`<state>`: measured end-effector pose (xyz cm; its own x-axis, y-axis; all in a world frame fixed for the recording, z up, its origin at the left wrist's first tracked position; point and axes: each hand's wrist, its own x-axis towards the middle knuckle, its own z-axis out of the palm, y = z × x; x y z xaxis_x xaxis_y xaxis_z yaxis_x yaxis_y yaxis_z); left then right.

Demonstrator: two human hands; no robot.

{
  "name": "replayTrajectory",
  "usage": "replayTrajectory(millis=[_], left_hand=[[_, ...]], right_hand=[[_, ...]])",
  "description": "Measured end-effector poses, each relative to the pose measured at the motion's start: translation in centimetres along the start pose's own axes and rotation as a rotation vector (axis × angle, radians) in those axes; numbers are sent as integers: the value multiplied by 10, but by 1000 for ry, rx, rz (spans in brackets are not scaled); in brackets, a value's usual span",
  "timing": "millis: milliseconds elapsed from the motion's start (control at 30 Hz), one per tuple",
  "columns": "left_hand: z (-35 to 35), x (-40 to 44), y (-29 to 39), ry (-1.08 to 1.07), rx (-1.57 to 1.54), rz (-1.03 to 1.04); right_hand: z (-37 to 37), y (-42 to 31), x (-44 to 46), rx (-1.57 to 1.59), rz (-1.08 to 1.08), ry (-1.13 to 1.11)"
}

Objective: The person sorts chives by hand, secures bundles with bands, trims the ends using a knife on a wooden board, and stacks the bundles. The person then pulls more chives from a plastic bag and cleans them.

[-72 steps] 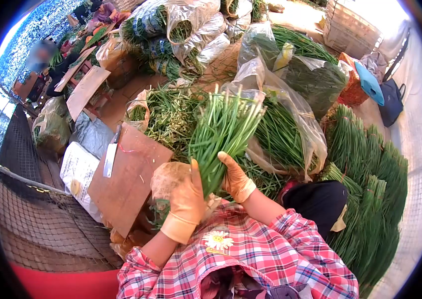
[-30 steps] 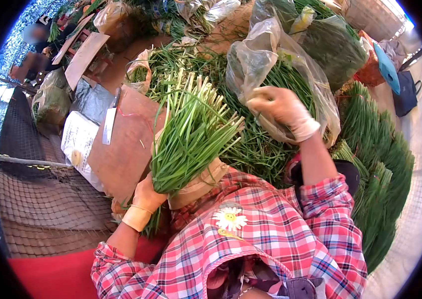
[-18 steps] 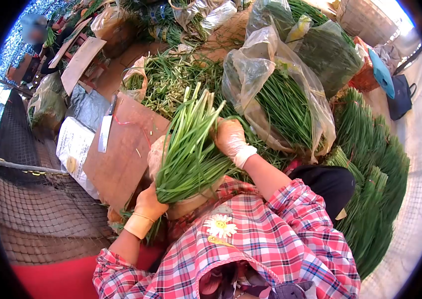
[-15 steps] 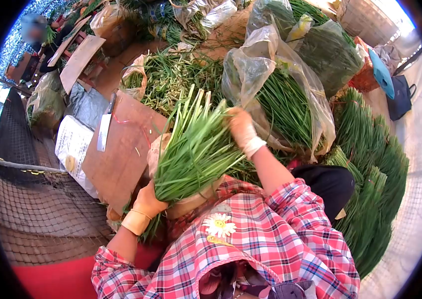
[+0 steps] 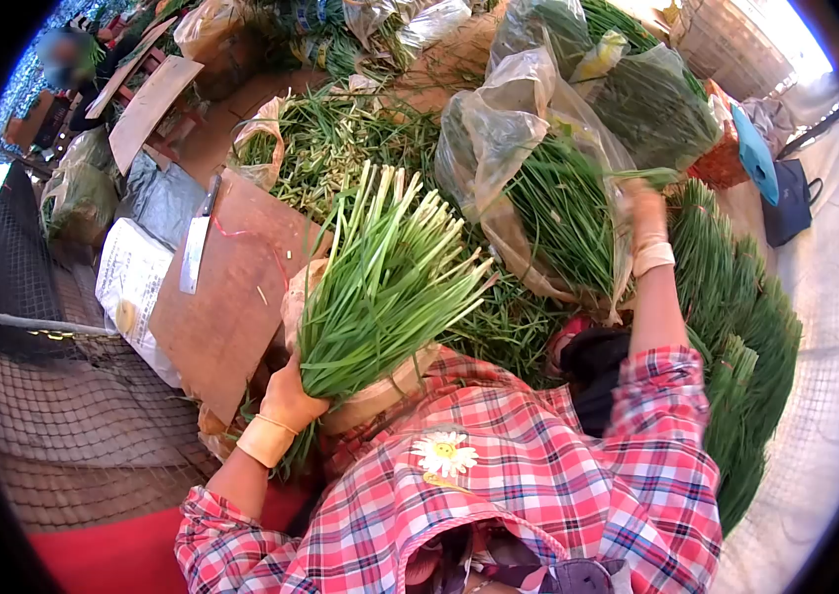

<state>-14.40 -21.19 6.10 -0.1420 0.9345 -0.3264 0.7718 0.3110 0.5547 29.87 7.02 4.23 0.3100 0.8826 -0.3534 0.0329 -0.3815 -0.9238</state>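
My left hand (image 5: 291,398), in a tan glove with a band at the wrist, is closed around the lower end of a fanned bunch of chives (image 5: 370,307). The pale cut stem ends point up and away from me. My right hand (image 5: 645,220), gloved too, is out to the right beside an open clear plastic bag (image 5: 494,124) full of chives (image 5: 563,213). Motion smears its fingers. A few green blades show at its fingertips, but whether they are gripped is unclear. Behind the held bunch lies a heap of loose trimmings (image 5: 360,148).
A knife (image 5: 198,243) rests on a brown board (image 5: 231,277) to the left. Long chives (image 5: 736,346) are piled at the right, near a dark bag (image 5: 789,203). Black netting (image 5: 83,416) covers the left side. Another person (image 5: 68,59) is at the far left.
My right hand has left the bunch and swung right, past the open plastic bag. My left hand stays on the chives, whose stems now spread wider. The view has shifted slightly.
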Motion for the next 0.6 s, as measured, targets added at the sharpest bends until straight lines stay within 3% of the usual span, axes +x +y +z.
replayTrajectory(millis=[33,67,100,133,167,200,233,267,300,333,433,500,567,600], left_hand=[[3,0,1,23,-1,0],[4,-2,0,45,-2,-5],[5,-2,0,45,-1,-12],[7,-2,-1,44,67,-37],[11,-3,-1,38,132,-64],[15,-4,-2,32,132,-70],[21,-4,-4,65,169,-73],[23,-5,-5,100,209,-71],[24,-8,-4,92,217,-69],[25,-8,-2,115,241,-44],[22,-10,9,152,239,-28],[21,-12,9,159,213,-47],[16,-10,-3,144,40,6],[13,-9,-5,118,36,-39]], right_hand=[[22,-7,-18,-720,131,-338],[43,-13,-35,-1390,4,-774],[38,-9,-57,-1530,-323,-718],[47,-4,-66,-1337,-608,-512],[57,-19,-81,-979,-726,-485],[72,-39,-101,-856,-768,-512],[87,-55,-124,-710,-540,-681],[105,-51,-129,-821,-579,-730],[124,-27,-129,-896,-793,-661],[145,-38,-143,-996,-344,-927],[181,24,-157,-1116,-488,-949],[178,37,-173,-278,-31,-1092],[165,45,-159,421,319,-876],[156,43,-147,792,339,-815]])
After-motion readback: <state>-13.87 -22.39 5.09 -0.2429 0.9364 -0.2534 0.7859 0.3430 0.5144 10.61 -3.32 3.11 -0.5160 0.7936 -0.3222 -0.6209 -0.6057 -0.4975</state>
